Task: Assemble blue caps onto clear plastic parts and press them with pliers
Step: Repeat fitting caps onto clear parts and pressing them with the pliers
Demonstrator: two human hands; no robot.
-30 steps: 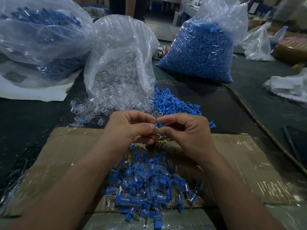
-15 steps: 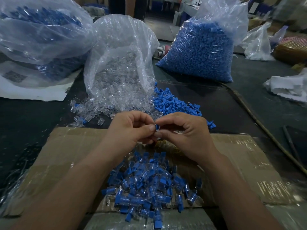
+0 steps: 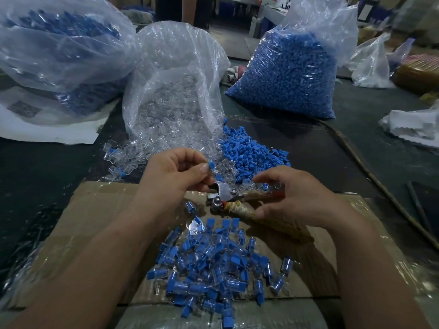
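Observation:
My left hand point(image 3: 175, 173) pinches a clear plastic part with a blue cap point(image 3: 211, 165) between thumb and forefinger, just above the jaws of the pliers point(image 3: 226, 194). The pliers lie on the cardboard point(image 3: 95, 222), with taped handles that point right. My right hand point(image 3: 294, 198) curls over those handles with fingers apart, the thumb against the taped handle. A heap of capped parts point(image 3: 213, 269) lies on the cardboard in front of me. Loose blue caps point(image 3: 249, 153) and loose clear parts point(image 3: 128, 157) are piled just beyond my hands.
A clear bag of clear parts point(image 3: 175, 91) stands open behind the piles. A full bag of blue caps point(image 3: 289, 74) stands at the back right, another big bag point(image 3: 59, 43) at the back left. A thin rod or cable point(image 3: 380, 186) runs along the right.
My hands have come apart. The left hand kept the capped part and lifted it slightly; the right hand moved down and right onto the pliers' handles, which now show.

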